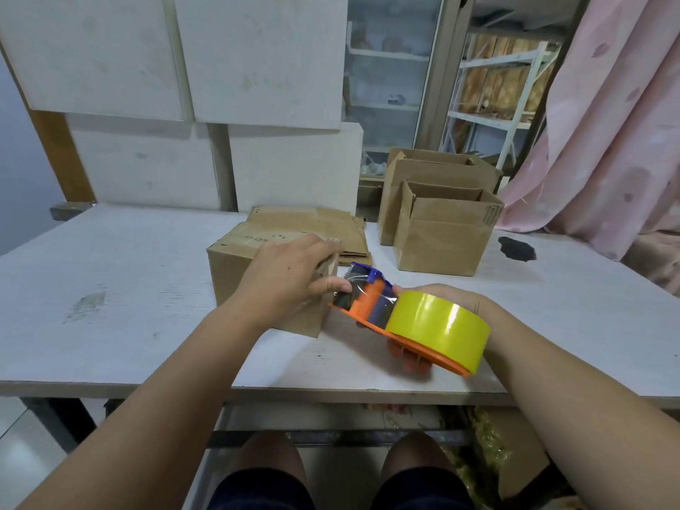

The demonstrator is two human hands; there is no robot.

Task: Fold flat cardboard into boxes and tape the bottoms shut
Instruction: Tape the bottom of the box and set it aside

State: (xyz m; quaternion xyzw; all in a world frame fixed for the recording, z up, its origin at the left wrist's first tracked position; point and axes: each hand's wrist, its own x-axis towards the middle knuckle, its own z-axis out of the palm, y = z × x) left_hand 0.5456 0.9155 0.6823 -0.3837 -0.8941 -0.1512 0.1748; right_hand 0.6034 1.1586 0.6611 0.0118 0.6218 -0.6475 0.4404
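Observation:
A folded cardboard box (235, 274) stands bottom-up on the white table (110, 288). My left hand (290, 277) lies over its right top edge, the thumb pressing the end of the clear tape against the box side. My right hand (441, 300) grips an orange tape dispenser (371, 303) with a yellow tape roll (438, 325), held just right of the box. A short strip of tape runs from the dispenser's toothed blade to the box.
A stack of flat cardboard (331, 226) lies behind the box. Two assembled open boxes (441, 233) stand at the back right, beside a dark stain (517, 249) on the table. White panels lean behind the table; a pink curtain (607, 141) hangs on the right.

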